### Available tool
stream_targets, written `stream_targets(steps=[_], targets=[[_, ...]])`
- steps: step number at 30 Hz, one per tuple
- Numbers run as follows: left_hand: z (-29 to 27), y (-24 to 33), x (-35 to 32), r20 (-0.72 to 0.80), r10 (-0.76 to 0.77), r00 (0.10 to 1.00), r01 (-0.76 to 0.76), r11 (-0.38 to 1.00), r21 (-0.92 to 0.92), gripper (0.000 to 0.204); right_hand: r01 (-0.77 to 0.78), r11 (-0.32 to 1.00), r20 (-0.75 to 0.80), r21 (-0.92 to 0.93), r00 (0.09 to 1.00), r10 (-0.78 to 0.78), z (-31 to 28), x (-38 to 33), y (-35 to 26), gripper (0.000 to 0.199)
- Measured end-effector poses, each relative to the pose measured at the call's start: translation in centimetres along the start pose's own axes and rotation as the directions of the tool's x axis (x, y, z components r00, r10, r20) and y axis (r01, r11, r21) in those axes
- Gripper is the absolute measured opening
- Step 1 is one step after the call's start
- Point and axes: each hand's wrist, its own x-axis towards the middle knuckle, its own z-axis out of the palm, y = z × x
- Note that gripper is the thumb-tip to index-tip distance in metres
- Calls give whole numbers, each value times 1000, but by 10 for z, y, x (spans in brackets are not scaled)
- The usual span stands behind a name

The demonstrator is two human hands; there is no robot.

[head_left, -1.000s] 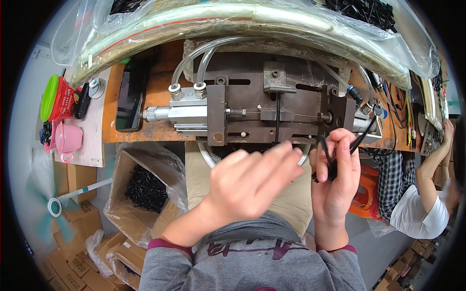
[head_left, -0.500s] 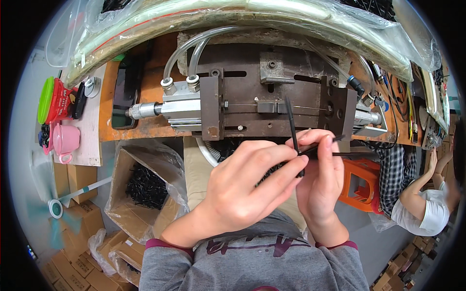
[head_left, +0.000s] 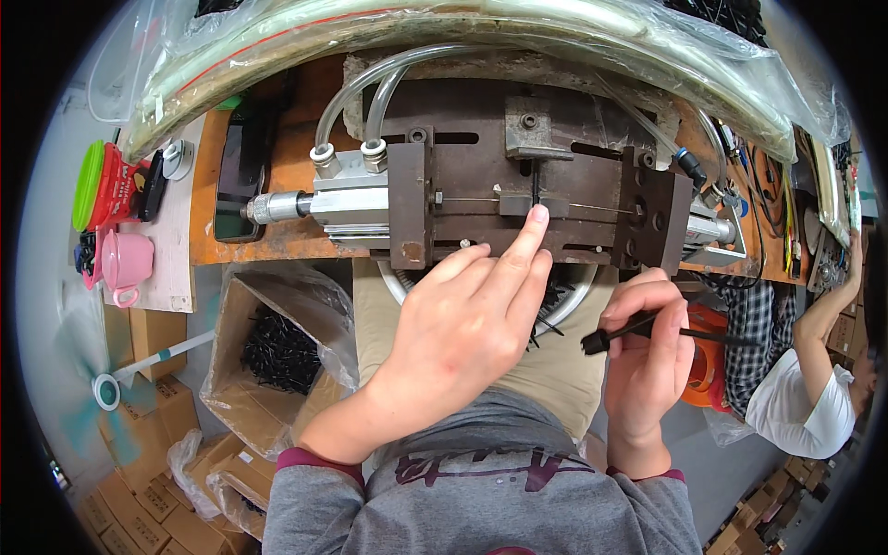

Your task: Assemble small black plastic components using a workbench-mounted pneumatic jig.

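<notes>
My left hand point(head_left: 472, 319) reaches over the front of a dark metal fixture point(head_left: 472, 222). Its fingers are stretched out, and one fingertip rests on a thin black stick point(head_left: 536, 180) lying in the small block point(head_left: 513, 204) at the fixture's middle. The stick runs back toward a metal stop point(head_left: 539, 139). Lower on the right, my right hand point(head_left: 647, 356) is closed around black plastic sticks point(head_left: 597, 342); one has a thicker end at the left, and a thin length sticks out to the right. How many it holds, I cannot tell.
Air cylinders point(head_left: 350, 205) with clear hoses point(head_left: 324, 111) flank the fixture. A bagged box point(head_left: 277, 347) of black sticks stands at the lower left, near a turning fan point(head_left: 106, 395). A pink cup point(head_left: 127, 261) sits at the left. Another person point(head_left: 805, 398) works at the right.
My hands have moved apart. The left went forward to the fixture, where a black stick now lies in the block; the right drew lower and to the right, still holding black sticks.
</notes>
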Motion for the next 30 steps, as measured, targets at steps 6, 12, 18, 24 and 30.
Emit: stream_targets(steps=[6,12,18,24,30], targets=[[-1,-2,-2,34,-30,999,31,999,-31,33,-248,961,33,120,969,246,3,2,-6,40],[-17,9,-9,-123,80,989,-133,843,-522,32,-319,927,48,195,948,316,3,4,-3,32],[-15,11,-15,-103,6,995,-59,851,-522,36,-365,906,138,213,929,342,11,12,-6,31],[-1,7,-16,-127,-126,984,69,921,-382,42,-219,962,51,164,976,213,-2,8,0,43],[6,3,-6,-67,-31,997,30,999,-25,28,-289,781,251,554,952,175,-5,4,-9,57]])
